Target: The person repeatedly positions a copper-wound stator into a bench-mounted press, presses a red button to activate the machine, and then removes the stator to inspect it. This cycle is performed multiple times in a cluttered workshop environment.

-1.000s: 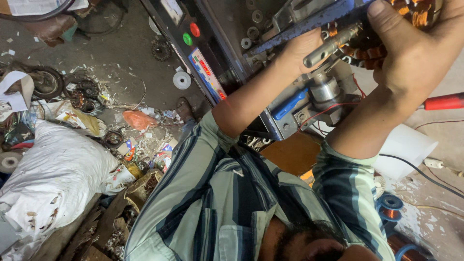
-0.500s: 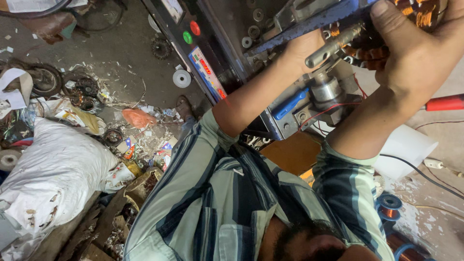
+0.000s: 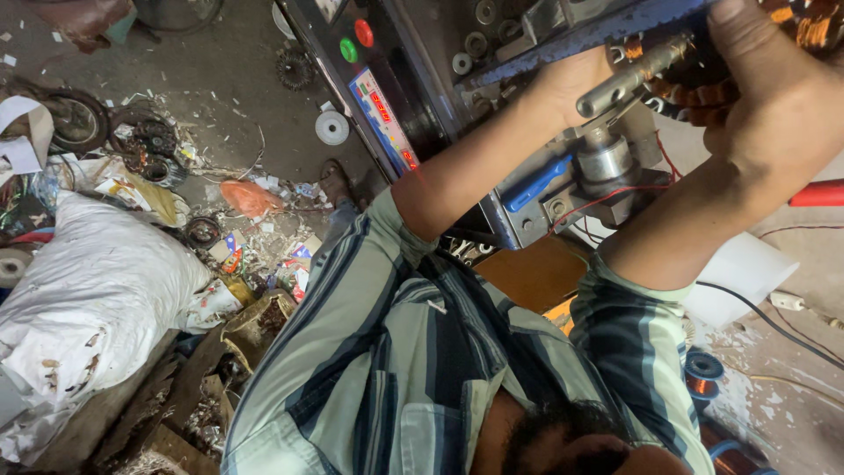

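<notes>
This is a motor repair workshop, shown by the winding machine (image 3: 413,97) with its red and green buttons, spools of copper wire (image 3: 703,376), old motor parts (image 3: 77,121) and scraps (paper mostly) littering the concrete floor (image 3: 220,97).

Copper-wound stator (image 3: 703,84) held against the winding machine (image 3: 527,53).

Single head-worn view, facing steeply down and rotated: the wearer's striped shirt (image 3: 422,369) fills the lower centre at close range, machine (image 3: 492,97) across the top, littered floor (image 3: 220,114) farther off at upper left
</notes>
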